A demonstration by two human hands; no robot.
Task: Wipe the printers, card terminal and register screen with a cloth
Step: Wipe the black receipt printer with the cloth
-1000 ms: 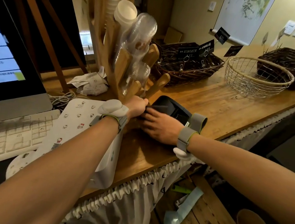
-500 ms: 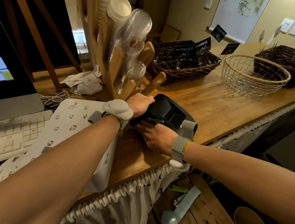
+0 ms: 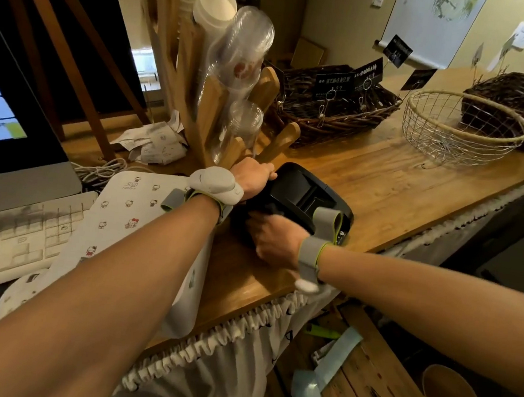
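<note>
The black plastic receipt printer point(image 3: 306, 200), nearly flat on the wooden desk point(image 3: 386, 186) a second ago, is now tipped up so that its recessed top faces the person. The left hand point(image 3: 253, 177) has shifted with it and grips the raised far left corner, fingers curled over the edge. The right hand point(image 3: 277, 242) has slid off the printer's top down to its near left side, where it presses a dark cloth point(image 3: 260, 214), hard to tell apart from the black casing.

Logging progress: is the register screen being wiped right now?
No: left hand and right hand are both on the black printer; the register screen stands untouched at left.
</note>
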